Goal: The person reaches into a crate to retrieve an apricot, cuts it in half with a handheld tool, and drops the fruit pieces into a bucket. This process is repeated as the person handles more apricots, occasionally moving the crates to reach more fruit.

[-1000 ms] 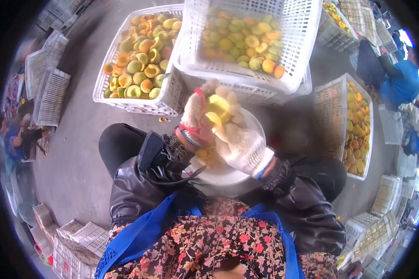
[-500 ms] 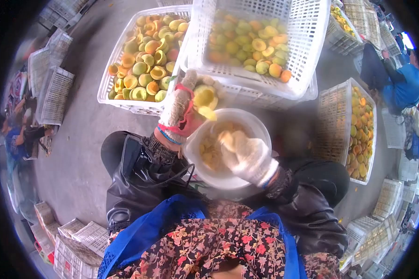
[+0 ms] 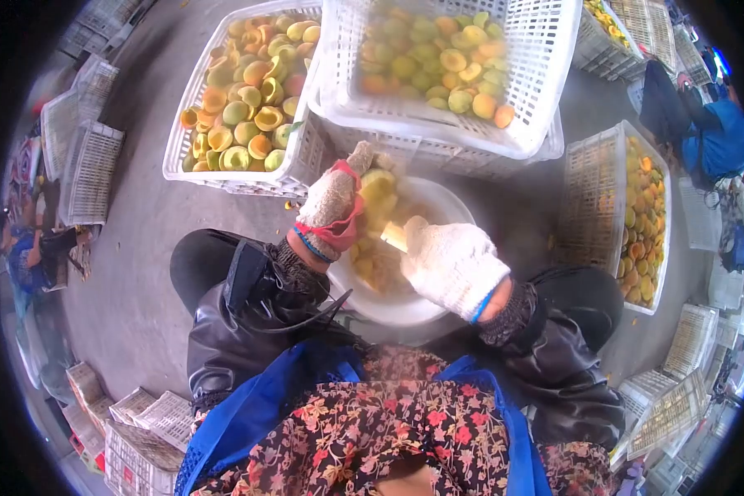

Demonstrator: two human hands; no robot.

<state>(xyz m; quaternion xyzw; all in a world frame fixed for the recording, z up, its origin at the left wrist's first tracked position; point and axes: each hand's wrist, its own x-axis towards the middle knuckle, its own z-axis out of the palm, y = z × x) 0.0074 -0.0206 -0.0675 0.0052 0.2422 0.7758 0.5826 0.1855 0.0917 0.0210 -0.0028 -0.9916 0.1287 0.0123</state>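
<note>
My left hand (image 3: 332, 207), in a pale knit glove with red cloth round it, is closed on a yellow-green halved peach (image 3: 378, 192) at the bucket's left rim. My right hand (image 3: 455, 258), in a white glove, is closed round a short, pale yellow, blocky piece (image 3: 395, 236); whether it is a tool handle or fruit I cannot make out. Its tip points at the peach. Below both hands a white bucket (image 3: 388, 312) stands between my knees, with blurred yellowish scraps (image 3: 380, 269) inside.
Ahead on the left is a white crate (image 3: 223, 175) of hollow peach halves. A tilted crate (image 3: 546, 91) of peaches rests on another crate (image 3: 463, 161) ahead. To the right stands a further full crate (image 3: 591, 198). A person in blue (image 3: 715, 140) sits at far right.
My right hand has come up out of the bucket towards the peach, bringing the pale yellow piece into sight. My left hand still holds its peach, slightly lower and turned.
</note>
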